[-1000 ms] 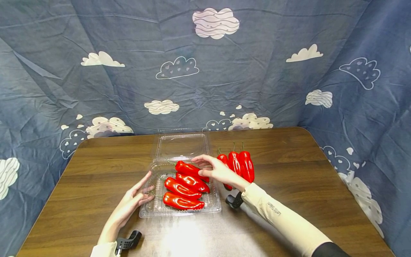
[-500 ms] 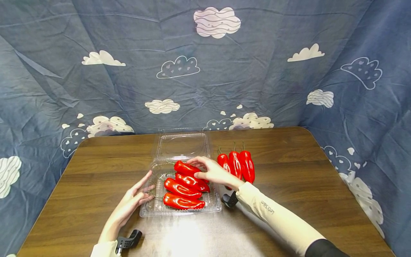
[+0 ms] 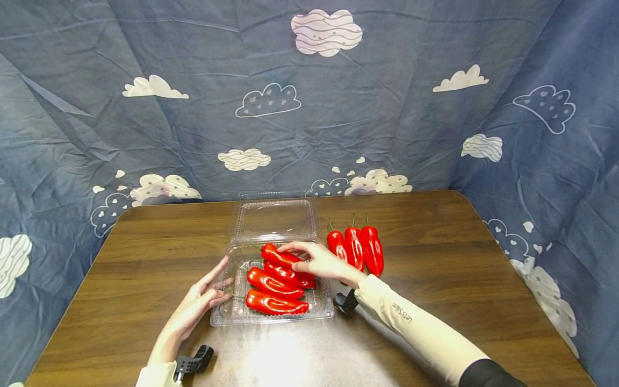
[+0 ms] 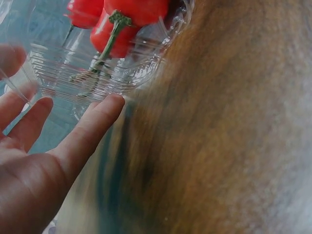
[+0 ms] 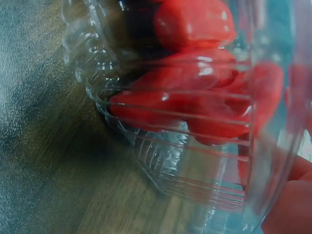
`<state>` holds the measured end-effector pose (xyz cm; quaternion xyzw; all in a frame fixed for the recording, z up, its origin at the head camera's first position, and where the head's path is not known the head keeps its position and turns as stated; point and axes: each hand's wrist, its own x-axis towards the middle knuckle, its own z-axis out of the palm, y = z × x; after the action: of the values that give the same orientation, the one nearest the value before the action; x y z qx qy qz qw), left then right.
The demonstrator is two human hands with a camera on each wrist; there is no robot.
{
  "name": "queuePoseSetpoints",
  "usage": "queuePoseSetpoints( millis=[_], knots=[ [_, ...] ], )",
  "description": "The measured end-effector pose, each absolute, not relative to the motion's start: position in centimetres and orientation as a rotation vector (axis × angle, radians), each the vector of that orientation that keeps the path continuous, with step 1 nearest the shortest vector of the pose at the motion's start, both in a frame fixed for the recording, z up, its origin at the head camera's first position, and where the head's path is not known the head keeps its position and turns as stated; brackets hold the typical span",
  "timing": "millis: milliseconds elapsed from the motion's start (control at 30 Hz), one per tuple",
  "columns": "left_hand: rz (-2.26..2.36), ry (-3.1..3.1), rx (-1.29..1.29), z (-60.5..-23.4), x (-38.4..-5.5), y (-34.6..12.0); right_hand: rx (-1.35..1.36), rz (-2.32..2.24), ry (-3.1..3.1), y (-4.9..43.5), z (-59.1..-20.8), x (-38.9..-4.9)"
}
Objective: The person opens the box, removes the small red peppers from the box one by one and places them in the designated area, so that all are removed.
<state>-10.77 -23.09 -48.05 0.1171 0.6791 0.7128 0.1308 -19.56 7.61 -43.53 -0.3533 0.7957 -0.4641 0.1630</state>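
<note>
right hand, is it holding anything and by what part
The right hand holds the farthest red pepper in the clear container, by its middle, towards the tip.

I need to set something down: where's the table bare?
Bare table lies right of the three loose peppers, beyond the right sleeve, and left of the left hand. It's crowded mid-table: three peppers lie in the clear container, the right hand grips a fourth, and the open lid lies behind.

Curls right hand [image 3: 320, 261], palm down, thumb [image 3: 302, 267] opposing fingers [image 3: 296, 246]; stretches left hand [image 3: 192, 305] forward, fingers spread, relaxed.
</note>
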Motion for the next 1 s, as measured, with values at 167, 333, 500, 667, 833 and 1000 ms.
queuePoseSetpoints(
  millis=[167,333,500,667,833,1000],
  knots=[
    [2.072,1.973,0.349,-48.11,-10.77,-23.12,-1.029,-1.322,2.286,7.5,-43.5,-19.38],
    [2.076,1.968,0.349,-48.09,-10.75,-23.09,-1.016,-1.301,2.32,7.52,-43.55,-19.17],
    [2.073,1.973,0.349,-48.03,-10.76,-23.04,-1.037,-1.229,2.375,7.41,-43.37,-19.14],
    [2.07,1.974,0.354,-48.05,-10.79,-23.04,-1.106,-1.177,2.417,7.36,-43.22,-19.15],
    [2.06,1.984,0.342,-48.06,-10.77,-23.05,-1.155,-1.187,2.376,7.32,-43.32,-19.29],
    [2.06,1.985,0.343,-48.02,-10.76,-23.06,-1.106,-1.232,2.344,7.4,-43.4,-19.35]
  ],
)
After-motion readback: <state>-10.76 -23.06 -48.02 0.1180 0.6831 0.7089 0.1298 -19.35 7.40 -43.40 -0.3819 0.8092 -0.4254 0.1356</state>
